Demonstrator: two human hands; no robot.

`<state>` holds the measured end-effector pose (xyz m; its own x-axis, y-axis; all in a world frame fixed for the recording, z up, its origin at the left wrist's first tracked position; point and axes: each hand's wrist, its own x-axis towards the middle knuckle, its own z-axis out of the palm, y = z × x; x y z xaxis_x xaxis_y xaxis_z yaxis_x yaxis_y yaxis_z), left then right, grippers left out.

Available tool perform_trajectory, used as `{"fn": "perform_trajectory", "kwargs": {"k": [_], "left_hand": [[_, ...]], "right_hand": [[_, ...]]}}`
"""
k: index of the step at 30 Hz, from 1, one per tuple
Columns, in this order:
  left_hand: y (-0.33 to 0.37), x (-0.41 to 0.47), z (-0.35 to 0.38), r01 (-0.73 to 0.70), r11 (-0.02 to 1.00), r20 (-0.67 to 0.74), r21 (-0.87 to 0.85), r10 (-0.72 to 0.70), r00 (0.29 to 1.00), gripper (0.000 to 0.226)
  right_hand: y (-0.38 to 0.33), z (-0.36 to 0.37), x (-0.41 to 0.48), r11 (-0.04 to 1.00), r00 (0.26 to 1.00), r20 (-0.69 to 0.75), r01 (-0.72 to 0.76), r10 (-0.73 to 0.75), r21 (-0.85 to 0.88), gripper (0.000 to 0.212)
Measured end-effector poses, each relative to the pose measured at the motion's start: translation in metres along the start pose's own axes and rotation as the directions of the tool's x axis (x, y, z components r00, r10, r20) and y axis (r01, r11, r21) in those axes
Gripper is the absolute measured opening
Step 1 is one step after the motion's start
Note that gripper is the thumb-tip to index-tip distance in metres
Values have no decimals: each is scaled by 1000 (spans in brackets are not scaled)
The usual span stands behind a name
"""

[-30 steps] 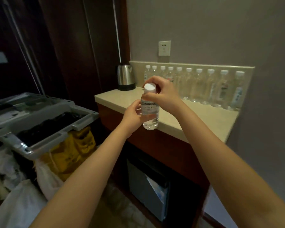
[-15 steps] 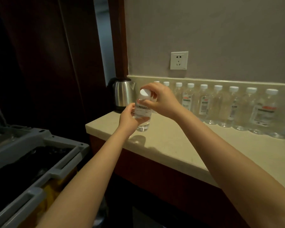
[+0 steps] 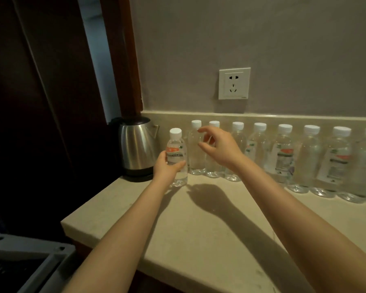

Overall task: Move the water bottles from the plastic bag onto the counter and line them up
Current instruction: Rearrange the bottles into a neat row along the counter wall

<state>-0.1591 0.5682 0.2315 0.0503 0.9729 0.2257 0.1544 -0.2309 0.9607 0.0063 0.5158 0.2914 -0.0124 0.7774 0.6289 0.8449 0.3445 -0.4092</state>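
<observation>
Head cam: kettle at far left, then the left hand gripping a water bottle standing on the counter. Right hand hovers spread, holding nothing, before the row of bottles. Looks like the placing step; next, nudge it back level with the row.
</observation>
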Motion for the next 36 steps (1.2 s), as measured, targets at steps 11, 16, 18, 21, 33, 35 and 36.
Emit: {"fn": "perform_trajectory", "kwargs": {"k": [11,16,18,21,33,35,36], "left_hand": [[-26,64,11,-116,993,114,30,111,987,39],[-47,61,4,-94,969,174,228,55,983,40],[-54,61,5,-85,950,213,300,20,977,40],[-54,67,10,-77,937,195,340,10,981,38],[-51,97,18,-61,902,220,427,-39,975,44],[-46,92,14,-68,874,246,481,-61,967,46],[-40,89,10,-94,846,259,525,-54,964,44]], "right_hand": [[23,52,9,967,986,19,-156,163,-200,31],[10,46,35,919,991,-132,-72,23,-387,36],[9,42,49,823,991,-118,-20,-57,-567,42],[8,34,72,667,999,14,37,-40,-744,50],[6,33,96,756,981,63,-100,183,-646,44],[5,32,96,765,980,66,-105,189,-636,44],[4,31,96,764,979,73,-102,191,-638,43]]}}
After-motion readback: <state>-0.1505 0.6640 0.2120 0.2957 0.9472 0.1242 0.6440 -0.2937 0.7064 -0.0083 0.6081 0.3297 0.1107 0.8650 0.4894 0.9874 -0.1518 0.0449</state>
